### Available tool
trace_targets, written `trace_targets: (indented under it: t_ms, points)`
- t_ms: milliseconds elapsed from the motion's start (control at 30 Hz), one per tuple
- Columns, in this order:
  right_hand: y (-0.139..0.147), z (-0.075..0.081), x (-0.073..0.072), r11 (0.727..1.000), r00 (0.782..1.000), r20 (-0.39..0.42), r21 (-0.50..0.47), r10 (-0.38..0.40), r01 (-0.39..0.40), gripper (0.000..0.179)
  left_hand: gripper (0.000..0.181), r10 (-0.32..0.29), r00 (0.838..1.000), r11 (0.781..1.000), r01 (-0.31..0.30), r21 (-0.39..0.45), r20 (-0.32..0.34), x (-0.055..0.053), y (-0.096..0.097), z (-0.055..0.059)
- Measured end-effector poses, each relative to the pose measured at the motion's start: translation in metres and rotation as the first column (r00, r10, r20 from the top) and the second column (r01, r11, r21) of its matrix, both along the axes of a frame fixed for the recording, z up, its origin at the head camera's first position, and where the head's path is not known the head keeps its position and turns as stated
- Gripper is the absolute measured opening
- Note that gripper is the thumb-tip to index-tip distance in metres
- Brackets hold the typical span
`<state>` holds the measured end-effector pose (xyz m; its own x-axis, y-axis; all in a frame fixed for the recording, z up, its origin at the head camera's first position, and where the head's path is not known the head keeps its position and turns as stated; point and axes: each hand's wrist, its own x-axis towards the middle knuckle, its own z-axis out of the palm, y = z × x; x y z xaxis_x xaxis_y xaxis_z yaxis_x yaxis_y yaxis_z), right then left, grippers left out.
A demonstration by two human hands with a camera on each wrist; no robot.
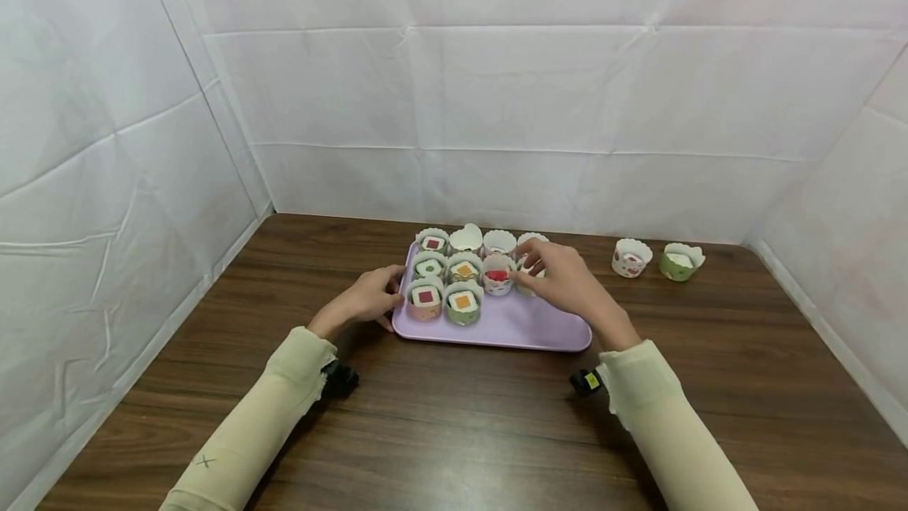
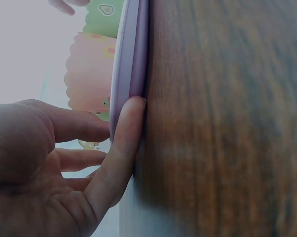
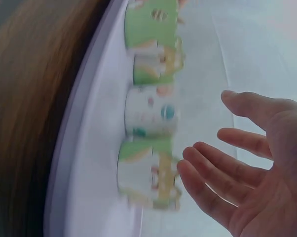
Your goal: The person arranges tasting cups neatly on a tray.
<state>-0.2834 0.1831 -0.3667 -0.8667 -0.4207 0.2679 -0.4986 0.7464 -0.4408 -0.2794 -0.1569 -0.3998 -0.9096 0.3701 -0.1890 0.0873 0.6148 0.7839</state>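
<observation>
A lilac tray (image 1: 521, 323) carries several paper baking cups in rows, such as a pink cup (image 1: 425, 298) and a green cup (image 1: 463, 303). Most hold white pieces with coloured square centres; one cup (image 1: 499, 276) has something red inside. At the tray's left end my left hand (image 1: 369, 295) pinches its rim (image 2: 125, 69), fingers on both sides of the edge. My right hand (image 1: 563, 278) hovers over the right-hand cups, partly hiding one. In the right wrist view its fingers (image 3: 215, 182) are spread and relaxed, with nothing between them, beside the cups.
Two more filled cups, a white one (image 1: 630, 258) and a green one (image 1: 681, 261), stand on the brown wooden table (image 1: 454, 424) right of the tray. White cloth (image 1: 525, 93) hangs behind the table and along both sides.
</observation>
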Motion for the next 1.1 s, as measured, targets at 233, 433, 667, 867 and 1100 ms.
trace_targets:
  t_ms: [233, 433, 667, 867, 1100]
  points:
    - [0.035, -0.002, -0.009, 0.994, 0.994, 0.022, -0.021, -0.104, 0.105, 0.040, 0.061, 0.001, 1.000, 1.000, -0.001, -0.003, -0.002, 0.002, 0.002, 0.000]
    - [0.063, -0.005, -0.014, 0.988, 0.987, 0.035, -0.013, -0.156, 0.157, 0.041, 0.061, -0.004, 1.000, 1.000, 0.003, -0.007, -0.008, 0.002, 0.000, -0.004]
    - [0.099, -0.008, -0.017, 0.953, 0.955, -0.012, -0.062, -0.297, 0.296, 0.045, 0.061, -0.002, 1.000, 1.000, 0.002, -0.002, -0.007, -0.001, -0.001, -0.002]
    - [0.124, -0.017, -0.020, 0.916, 0.923, -0.008, -0.121, -0.385, 0.382, 0.044, 0.062, -0.003, 1.000, 1.000, 0.003, 0.005, 0.001, -0.001, 0.000, 0.001]
    - [0.133, -0.024, -0.023, 0.922, 0.924, -0.016, -0.078, -0.383, 0.380, 0.049, 0.062, 0.005, 1.000, 1.000, -0.005, 0.003, 0.005, 0.000, -0.001, 0.000]
